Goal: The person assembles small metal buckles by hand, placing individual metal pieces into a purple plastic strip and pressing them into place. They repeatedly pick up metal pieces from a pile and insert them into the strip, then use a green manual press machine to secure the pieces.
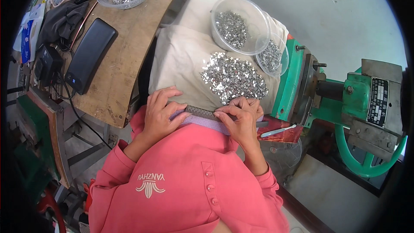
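Note:
A narrow dark strip with a ridged metallic surface (pixel 201 112) lies level across my lap, over a purple checked cloth (pixel 202 122). My left hand (pixel 161 111) pinches its left end between thumb and forefinger, the other fingers loosely curled. At the strip's right end, my right hand (pixel 241 115) presses with thumb and bent fingertips. Just beyond that hand, a loose heap of small shiny metal pieces (pixel 235 77) is spread over a cream cloth (pixel 172 56). Whether my right fingertips also hold one small piece cannot be seen.
Behind the heap stand a clear plastic tub (pixel 258 21) and a smaller clear cup (pixel 282 62), both holding metal pieces. A green machine with a handwheel (pixel 366 170) is at right, near a pale-blue-handled tool (pixel 278 131). The wooden table (pixel 125 56) at left bears a black power bank (pixel 91 56).

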Action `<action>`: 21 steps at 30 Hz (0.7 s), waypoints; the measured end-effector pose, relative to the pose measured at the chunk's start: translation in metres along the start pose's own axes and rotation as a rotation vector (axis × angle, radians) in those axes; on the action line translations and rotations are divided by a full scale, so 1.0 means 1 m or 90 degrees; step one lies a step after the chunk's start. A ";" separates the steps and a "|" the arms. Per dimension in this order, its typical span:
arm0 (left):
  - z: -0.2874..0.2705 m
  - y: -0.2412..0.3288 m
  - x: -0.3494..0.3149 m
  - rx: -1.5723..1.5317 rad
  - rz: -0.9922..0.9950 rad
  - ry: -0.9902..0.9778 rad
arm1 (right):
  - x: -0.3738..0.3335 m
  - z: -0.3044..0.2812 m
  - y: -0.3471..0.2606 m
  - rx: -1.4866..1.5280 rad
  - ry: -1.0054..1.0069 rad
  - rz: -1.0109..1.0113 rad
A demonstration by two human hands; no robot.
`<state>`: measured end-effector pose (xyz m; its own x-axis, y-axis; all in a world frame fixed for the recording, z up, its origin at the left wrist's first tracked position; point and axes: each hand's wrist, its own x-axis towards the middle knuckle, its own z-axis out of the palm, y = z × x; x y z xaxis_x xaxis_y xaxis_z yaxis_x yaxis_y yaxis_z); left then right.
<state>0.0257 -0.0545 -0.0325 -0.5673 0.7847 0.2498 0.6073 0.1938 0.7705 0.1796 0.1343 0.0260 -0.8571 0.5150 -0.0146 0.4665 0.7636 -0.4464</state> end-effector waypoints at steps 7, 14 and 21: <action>0.000 0.000 0.000 0.002 -0.001 -0.004 | -0.002 -0.001 0.003 0.009 0.000 0.007; -0.001 0.001 0.001 0.001 -0.003 -0.002 | -0.004 -0.005 0.005 0.005 -0.026 0.024; 0.000 0.001 0.001 0.009 0.001 0.006 | -0.003 -0.005 0.002 0.001 -0.015 0.012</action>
<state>0.0258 -0.0530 -0.0311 -0.5712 0.7796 0.2569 0.6162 0.2005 0.7616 0.1846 0.1361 0.0292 -0.8531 0.5199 -0.0437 0.4821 0.7534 -0.4472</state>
